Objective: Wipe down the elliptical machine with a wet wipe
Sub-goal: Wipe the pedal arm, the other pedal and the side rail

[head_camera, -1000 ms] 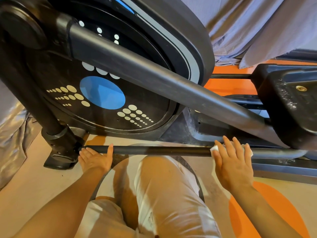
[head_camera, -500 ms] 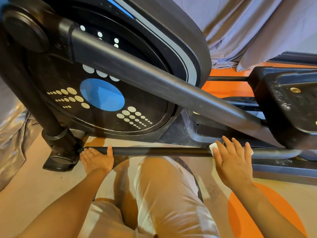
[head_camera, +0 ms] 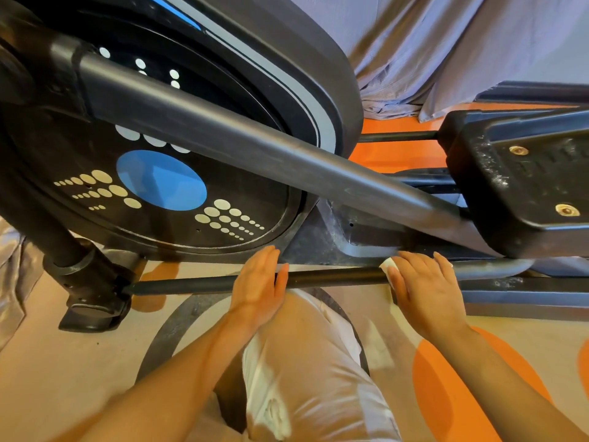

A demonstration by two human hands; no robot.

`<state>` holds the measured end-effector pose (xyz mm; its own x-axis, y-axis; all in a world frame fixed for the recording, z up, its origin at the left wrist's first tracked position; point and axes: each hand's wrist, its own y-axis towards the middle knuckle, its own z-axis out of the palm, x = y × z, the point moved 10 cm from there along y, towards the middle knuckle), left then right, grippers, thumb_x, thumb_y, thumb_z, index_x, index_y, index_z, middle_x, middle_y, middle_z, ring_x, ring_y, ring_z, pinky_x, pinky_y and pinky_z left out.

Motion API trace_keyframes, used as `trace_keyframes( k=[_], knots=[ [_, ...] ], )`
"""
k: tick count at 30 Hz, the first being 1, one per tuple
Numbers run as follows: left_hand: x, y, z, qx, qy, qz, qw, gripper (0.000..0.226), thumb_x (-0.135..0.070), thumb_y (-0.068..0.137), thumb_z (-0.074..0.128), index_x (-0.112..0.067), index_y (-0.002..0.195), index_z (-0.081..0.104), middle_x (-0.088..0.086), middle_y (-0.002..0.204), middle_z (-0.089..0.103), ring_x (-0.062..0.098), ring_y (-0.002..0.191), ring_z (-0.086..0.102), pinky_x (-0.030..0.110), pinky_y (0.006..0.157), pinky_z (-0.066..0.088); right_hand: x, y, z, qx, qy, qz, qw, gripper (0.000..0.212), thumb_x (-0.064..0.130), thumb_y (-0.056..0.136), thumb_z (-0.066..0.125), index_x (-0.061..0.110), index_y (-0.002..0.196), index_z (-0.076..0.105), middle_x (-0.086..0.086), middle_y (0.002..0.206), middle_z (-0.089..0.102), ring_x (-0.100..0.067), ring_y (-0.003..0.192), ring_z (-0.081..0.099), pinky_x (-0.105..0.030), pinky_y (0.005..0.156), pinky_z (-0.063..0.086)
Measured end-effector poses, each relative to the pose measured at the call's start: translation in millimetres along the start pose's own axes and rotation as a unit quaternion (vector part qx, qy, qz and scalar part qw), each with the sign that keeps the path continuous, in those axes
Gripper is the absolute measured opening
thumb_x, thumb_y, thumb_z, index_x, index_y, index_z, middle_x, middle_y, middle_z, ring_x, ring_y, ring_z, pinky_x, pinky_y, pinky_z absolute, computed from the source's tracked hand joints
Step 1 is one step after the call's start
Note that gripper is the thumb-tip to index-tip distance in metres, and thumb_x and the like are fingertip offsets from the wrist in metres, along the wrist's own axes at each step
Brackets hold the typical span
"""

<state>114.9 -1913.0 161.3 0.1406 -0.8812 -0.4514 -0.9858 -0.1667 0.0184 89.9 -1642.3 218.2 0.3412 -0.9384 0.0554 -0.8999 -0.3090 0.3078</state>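
— Writing on the elliptical machine (head_camera: 178, 173)?

— None that can be read. Its black disc shows only a blue circle (head_camera: 161, 180) and rows of pale dots, with a grey stripe along the housing edge.

— Where is the wet wipe (head_camera: 388, 265)?

— Under the right hand (head_camera: 427, 285), pressed on the thin black bar (head_camera: 334, 277); a white corner peeks out by the index finger. The fingers lie fairly straight over it.

— And the left hand (head_camera: 258, 288)?

— Just to the left of the right hand on the same bar, fingers together and straight across the top, thumb beside the bar.

— How does the machine look?

— Dusty. A thick grey arm (head_camera: 287, 154) runs diagonally above both hands to a scuffed black pedal (head_camera: 522, 186), beyond the right hand.

— The room?

— Beige floor (head_camera: 63, 362) with orange and grey shapes beneath the forearms; lilac cloth (head_camera: 462, 52) hangs beyond the pedal. A knee in pale shorts (head_camera: 312, 378) sits between the arms.
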Motion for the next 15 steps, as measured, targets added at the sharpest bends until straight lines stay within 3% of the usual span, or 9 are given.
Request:
trace_keyframes(
  k=[4, 7, 10, 15],
  knots=[
    [-55, 4, 10, 0.015, -0.026, 0.083, 0.996, 0.046, -0.035, 0.103, 0.046, -0.005, 0.136, 0.055, 0.013, 0.139, 0.056, 0.028, 0.126, 0.055, 0.023, 0.100, 0.035, -20, -5, 4, 0.021, -0.015, 0.017, 1.000, 0.044, 0.036, 0.101, 0.029, 0.017, 0.115, 0.067, -0.007, 0.118, 0.066, -0.029, 0.113, 0.060, -0.052, 0.112, 0.030],
    [-82, 9, 27, 0.059, -0.007, 0.109, 0.992, 0.053, -0.042, 0.105, 0.036, -0.009, 0.145, 0.045, 0.009, 0.151, 0.045, 0.026, 0.138, 0.043, 0.030, 0.112, 0.033, -34, -10, 5, 0.032, -0.033, 0.032, 0.998, 0.049, 0.038, 0.102, 0.027, 0.015, 0.125, 0.064, -0.009, 0.133, 0.060, -0.029, 0.126, 0.052, -0.051, 0.116, 0.023],
    [-109, 11, 35, 0.064, -0.014, 0.142, 0.988, 0.072, -0.057, 0.100, 0.019, -0.008, 0.146, 0.045, 0.010, 0.151, 0.045, 0.026, 0.139, 0.042, 0.032, 0.112, 0.032, -41, -13, 0, 0.021, -0.026, 0.071, 0.997, 0.050, 0.038, 0.103, 0.024, 0.016, 0.126, 0.063, -0.009, 0.135, 0.057, -0.030, 0.132, 0.046, -0.052, 0.119, 0.017],
    [-126, 21, 59, 0.098, 0.046, 0.141, 0.984, 0.059, -0.047, 0.105, 0.023, -0.017, 0.156, 0.025, 0.003, 0.161, 0.028, 0.020, 0.148, 0.026, 0.029, 0.118, 0.022, -11, -16, 5, -0.011, 0.035, 0.085, 0.996, 0.045, 0.036, 0.104, 0.029, 0.016, 0.126, 0.063, -0.007, 0.134, 0.057, -0.034, 0.138, 0.036, -0.049, 0.121, 0.000]
  ],
)
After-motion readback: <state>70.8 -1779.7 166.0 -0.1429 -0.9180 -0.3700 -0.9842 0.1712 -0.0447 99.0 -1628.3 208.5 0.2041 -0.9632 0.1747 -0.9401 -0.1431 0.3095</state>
